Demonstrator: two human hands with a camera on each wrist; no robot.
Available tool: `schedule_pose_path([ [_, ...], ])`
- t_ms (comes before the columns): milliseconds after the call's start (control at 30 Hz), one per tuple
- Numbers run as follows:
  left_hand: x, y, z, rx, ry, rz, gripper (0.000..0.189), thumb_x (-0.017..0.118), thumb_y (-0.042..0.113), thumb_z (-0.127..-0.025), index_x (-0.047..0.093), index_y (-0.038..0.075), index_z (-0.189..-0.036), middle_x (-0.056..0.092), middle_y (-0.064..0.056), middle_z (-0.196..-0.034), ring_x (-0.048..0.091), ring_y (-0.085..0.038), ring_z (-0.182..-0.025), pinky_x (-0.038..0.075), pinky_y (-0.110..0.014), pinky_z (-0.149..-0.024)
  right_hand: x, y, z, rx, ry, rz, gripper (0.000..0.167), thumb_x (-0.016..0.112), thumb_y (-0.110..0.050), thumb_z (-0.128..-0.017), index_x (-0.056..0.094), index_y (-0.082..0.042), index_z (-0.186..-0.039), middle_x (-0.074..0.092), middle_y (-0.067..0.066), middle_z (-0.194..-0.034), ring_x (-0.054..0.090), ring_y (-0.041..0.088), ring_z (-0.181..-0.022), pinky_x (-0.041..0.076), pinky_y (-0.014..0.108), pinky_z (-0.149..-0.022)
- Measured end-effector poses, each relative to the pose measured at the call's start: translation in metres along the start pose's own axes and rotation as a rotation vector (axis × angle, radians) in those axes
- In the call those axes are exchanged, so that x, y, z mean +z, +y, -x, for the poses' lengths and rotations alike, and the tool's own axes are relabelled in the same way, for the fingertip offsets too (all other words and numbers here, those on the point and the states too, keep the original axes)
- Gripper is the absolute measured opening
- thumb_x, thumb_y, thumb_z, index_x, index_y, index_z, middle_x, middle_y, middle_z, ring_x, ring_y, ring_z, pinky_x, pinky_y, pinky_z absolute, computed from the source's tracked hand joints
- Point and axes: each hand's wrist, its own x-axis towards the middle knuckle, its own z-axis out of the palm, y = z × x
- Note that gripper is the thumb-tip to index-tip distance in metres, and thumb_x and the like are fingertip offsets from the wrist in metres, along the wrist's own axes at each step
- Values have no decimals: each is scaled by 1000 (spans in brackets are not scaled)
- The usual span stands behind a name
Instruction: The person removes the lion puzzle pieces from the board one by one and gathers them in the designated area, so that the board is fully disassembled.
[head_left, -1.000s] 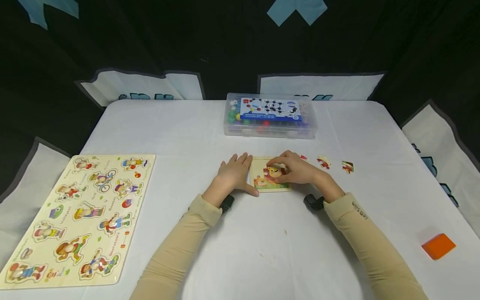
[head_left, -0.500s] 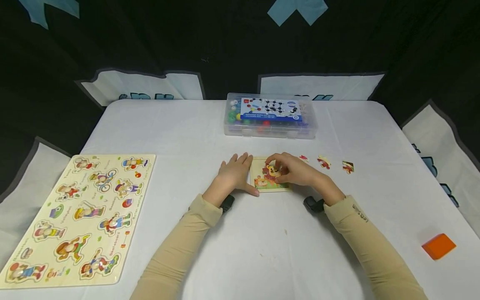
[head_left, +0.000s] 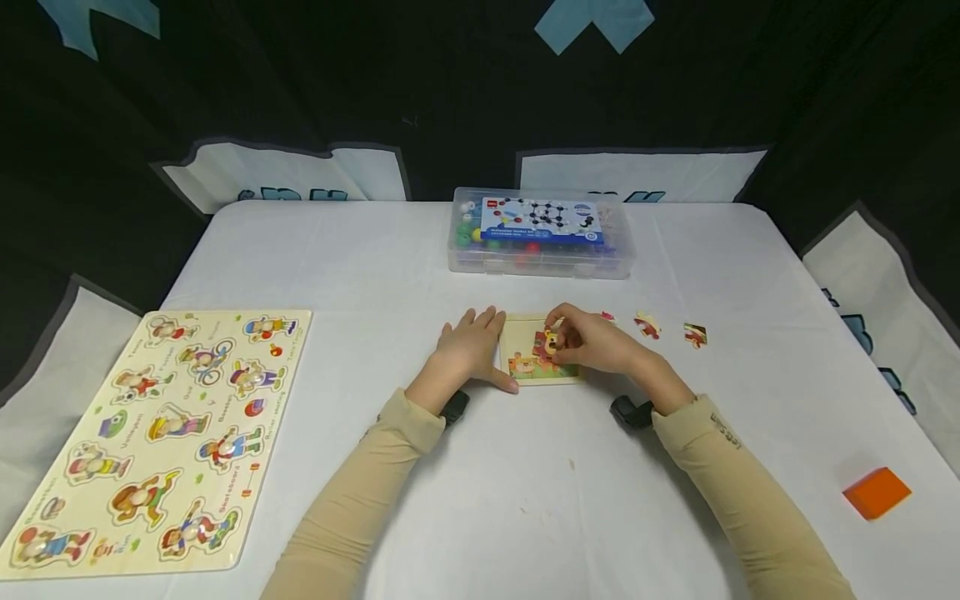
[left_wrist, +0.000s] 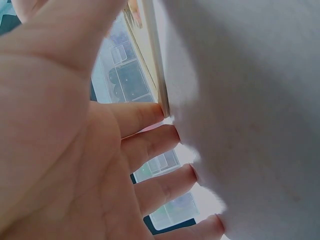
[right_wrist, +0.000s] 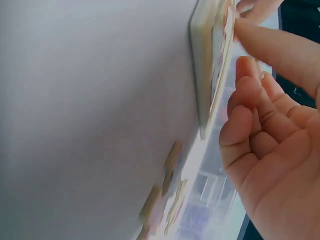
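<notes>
A small wooden jigsaw tray (head_left: 516, 332) lies on the white table, its lower part filled with picture pieces (head_left: 522, 367). My left hand (head_left: 467, 350) rests at its left side, fingers spread, the thumb at the near-left corner. In the left wrist view the index fingertip (left_wrist: 156, 111) touches the tray's edge. Over the tray's right half, my right hand (head_left: 600, 340) pinches a puzzle piece (head_left: 544, 344) with a bear-like face between thumb and index finger. Part of that piece is hidden by the fingers. The right hand's other fingers are curled in the right wrist view.
Loose puzzle pieces (head_left: 647, 325) lie right of the tray, one (head_left: 695, 335) farther out. A clear plastic case (head_left: 540, 260) of coloured balls stands behind. A large wooden peg puzzle board (head_left: 281, 417) lies at the left, an orange block (head_left: 877, 493) at the right.
The right hand has shifted slightly right, and the pinched puzzle piece has slid and turned a little with it. The left hand stays in place.
</notes>
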Motion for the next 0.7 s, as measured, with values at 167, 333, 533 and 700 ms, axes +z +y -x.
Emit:
schedule_pose_path([
  [167,1,-1,0,6,10,4,117,74,60,-59,15,8,-146,13,-10,-150,11,-35,-134,18,-57,-101,-7,5,13,5,48,-18,38,69,-10,-80,49,-3,-111,57,4,-81,49,16,-65,41,28,-59],
  [333,2,-1,0,4,6,-2,117,74,61,-59,15,8,-146,13,-10,-150,11,-34,-134,18,-56,-101,-20,16,35,15,62,-43,37,70,-11,-79,52,-3,-111,57,4,-78,48,17,-63,41,27,-56],
  [533,1,0,0,7,5,0,117,74,60,-59,14,8,-146,12,-10,-150,11,-34,-134,17,-56,-102,-42,36,70,84,83,-67,39,70,-10,-79,52,0,-112,54,6,-73,47,15,-61,40,25,-55],
  [700,0,0,0,2,-1,-8,117,73,61,-60,13,9,-146,12,-10,-150,10,-34,-135,17,-55,-102,-53,50,95,144,95,-41,41,71,-12,-79,52,3,-112,52,5,-71,46,14,-61,39,24,-56],
])
